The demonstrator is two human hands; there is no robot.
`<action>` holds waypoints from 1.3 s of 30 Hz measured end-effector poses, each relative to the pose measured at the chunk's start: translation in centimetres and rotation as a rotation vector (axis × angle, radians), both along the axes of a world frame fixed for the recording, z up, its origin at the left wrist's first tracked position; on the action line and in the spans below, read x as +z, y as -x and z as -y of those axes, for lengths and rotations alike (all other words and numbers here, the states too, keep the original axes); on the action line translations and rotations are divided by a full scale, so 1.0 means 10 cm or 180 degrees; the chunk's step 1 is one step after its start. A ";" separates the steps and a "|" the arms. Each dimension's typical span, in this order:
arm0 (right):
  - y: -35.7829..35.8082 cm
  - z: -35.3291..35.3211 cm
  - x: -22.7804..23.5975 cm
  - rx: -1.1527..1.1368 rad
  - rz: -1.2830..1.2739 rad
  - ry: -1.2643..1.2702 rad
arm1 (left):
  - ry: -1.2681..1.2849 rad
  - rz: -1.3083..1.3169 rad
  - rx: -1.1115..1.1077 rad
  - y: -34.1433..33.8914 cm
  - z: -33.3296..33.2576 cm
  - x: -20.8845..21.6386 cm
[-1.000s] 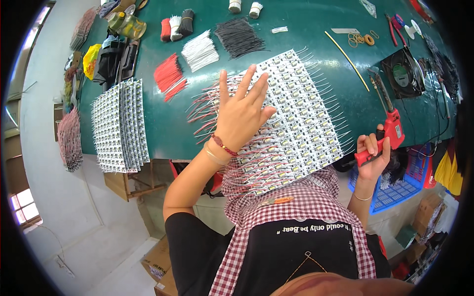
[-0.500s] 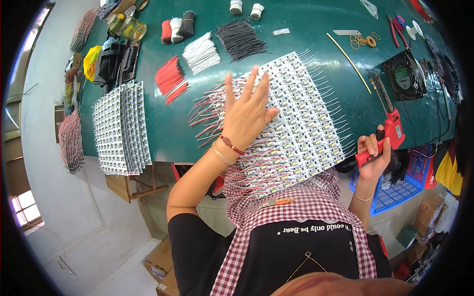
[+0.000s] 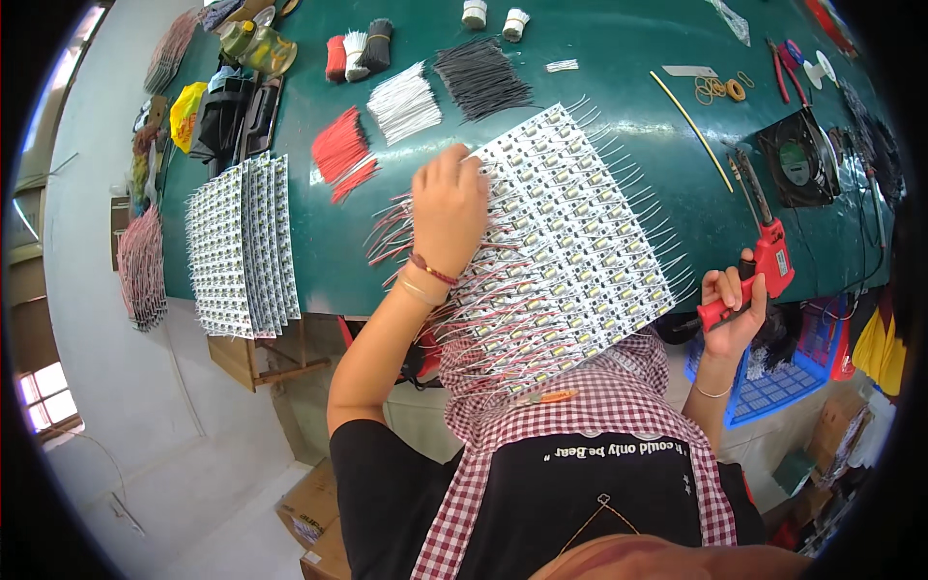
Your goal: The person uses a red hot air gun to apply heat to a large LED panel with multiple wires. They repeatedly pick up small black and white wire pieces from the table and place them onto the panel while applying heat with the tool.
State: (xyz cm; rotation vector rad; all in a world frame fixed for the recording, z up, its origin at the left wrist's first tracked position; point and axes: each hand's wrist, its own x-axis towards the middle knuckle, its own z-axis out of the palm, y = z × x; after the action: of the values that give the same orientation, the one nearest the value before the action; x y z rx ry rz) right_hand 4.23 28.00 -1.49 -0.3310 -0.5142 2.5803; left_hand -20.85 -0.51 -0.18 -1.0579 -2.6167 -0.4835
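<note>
Left hand: shifted left, grip curled at LED panel; contents couldn't be told.
Right hand: held soldering gun, right of panel.
LED panel: overhung tabletop.
Red leads: lined panel's left; stacked panels further left showed none, seemingly pending.

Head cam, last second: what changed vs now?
The left hand moved left, its spread fingers now curled in by the far left part of the circuit-board panel; whether they grip anything is hidden. The panel turned slightly, far end leftward. Unchanged: the right hand holds the red gun-shaped tool.
</note>
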 end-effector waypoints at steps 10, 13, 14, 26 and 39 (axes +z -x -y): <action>0.40 0.34 0.13 0.0552 -0.0175 0.0291 | 0.0767 0.0566 0.0302 0.19 -0.17 0.16; 0.49 0.48 0.07 0.0640 -0.0083 0.0375 | 0.0649 0.0439 0.0344 0.23 -0.11 0.06; 0.50 0.50 0.03 0.0665 -0.0051 0.0401 | 0.0600 0.0268 0.0319 0.24 -0.07 0.03; 0.52 0.51 -0.08 0.0670 -0.0202 0.0354 | 0.0514 -0.0181 -0.0089 0.05 -0.13 0.20; 0.46 0.58 -0.05 0.0520 -0.0061 0.0147 | 0.0967 0.0348 -0.0423 -0.10 0.34 -0.02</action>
State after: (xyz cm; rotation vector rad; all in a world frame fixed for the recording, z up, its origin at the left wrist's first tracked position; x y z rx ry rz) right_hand -0.38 22.24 -2.01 -0.2907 -0.4939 2.7540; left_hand -19.89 -3.86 -0.39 -1.3393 -2.7898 -0.1767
